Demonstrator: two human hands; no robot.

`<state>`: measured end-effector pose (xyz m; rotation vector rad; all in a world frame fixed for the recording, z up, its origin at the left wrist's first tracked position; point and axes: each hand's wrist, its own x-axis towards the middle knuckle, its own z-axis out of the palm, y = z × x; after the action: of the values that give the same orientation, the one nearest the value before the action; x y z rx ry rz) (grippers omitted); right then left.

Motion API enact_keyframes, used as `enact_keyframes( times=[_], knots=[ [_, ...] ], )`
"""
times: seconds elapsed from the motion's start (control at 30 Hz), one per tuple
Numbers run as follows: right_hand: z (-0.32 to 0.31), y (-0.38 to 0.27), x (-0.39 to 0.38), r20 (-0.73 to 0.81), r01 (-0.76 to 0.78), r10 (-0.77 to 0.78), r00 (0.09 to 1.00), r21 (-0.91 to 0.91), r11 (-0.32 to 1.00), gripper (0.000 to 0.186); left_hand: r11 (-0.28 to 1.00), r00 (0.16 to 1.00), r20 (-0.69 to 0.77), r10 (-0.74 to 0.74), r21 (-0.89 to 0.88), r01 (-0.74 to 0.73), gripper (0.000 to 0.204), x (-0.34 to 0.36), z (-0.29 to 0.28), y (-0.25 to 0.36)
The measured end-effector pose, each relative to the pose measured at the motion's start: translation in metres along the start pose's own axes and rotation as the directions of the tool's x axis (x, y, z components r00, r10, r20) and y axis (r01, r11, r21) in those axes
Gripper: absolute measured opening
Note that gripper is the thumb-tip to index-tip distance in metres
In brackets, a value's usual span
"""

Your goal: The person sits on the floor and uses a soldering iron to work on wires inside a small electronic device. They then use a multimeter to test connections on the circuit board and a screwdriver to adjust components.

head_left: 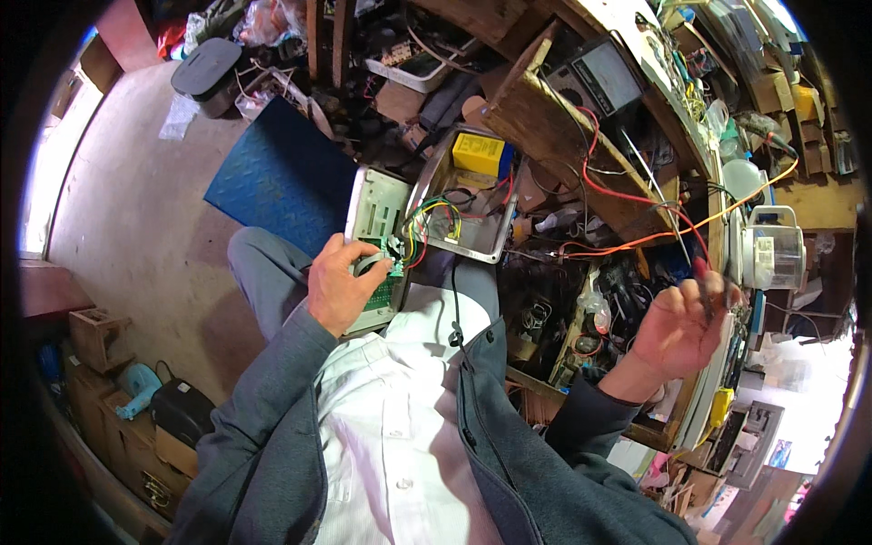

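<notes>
An opened pale metal case rests across my lap. Its cover half (365,202) lies on the left, with a green circuit board (383,289) inside. My left hand (340,283) is closed at this board, thumb and forefinger pinched by a grey rounded part (367,263). Green, yellow and red wires (427,216) run from the board to the case's tray half (498,238), where a yellow-and-blue box-shaped block (480,154) sits. Off to the right, my right hand (681,329) is closed round the end of a red lead (698,238) beside the bench edge.
A wooden bench (581,173) crowded with wires and parts stands at right, carrying a grey radio-like box (595,80). An orange cable (654,238) crosses there. A clear plastic container (772,250) stands beyond. A blue mat (282,173) and a dark bin (207,73) are on the floor.
</notes>
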<state>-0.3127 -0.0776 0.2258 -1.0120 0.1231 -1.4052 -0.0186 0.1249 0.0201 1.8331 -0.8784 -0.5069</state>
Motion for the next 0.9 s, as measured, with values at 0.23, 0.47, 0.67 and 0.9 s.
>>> enact_keyframes(
  times=[0.23, 0.47, 0.67, 0.9],
  knots=[
    [0.024, 0.061, -0.008, 0.028, 0.002, 0.018, 0.999, -0.598, 0.801, 0.023, 0.999, 0.999, 0.022, -0.033, 0.003, 0.033, 0.022, 0.0, -0.002, 0.002],
    [0.027, 0.09, -0.015, -0.071, -0.182, 0.186, 0.98, -0.695, 0.695, 0.014, 1.0, 0.999, 0.018, -0.027, 0.015, 0.026, 0.023, -0.001, -0.003, 0.003],
    [0.021, 0.099, -0.018, -0.041, -0.297, 0.326, 0.944, -0.533, 0.792, 0.013, 1.0, 1.0, 0.008, -0.008, 0.002, 0.008, 0.026, -0.002, 0.0, -0.005],
    [0.015, 0.093, -0.02, -0.065, -0.489, 0.496, 0.866, -0.32, 0.811, 0.013, 0.998, 0.997, 0.049, -0.068, 0.014, 0.067, 0.024, 0.0, -0.004, 0.003]
  ],
)
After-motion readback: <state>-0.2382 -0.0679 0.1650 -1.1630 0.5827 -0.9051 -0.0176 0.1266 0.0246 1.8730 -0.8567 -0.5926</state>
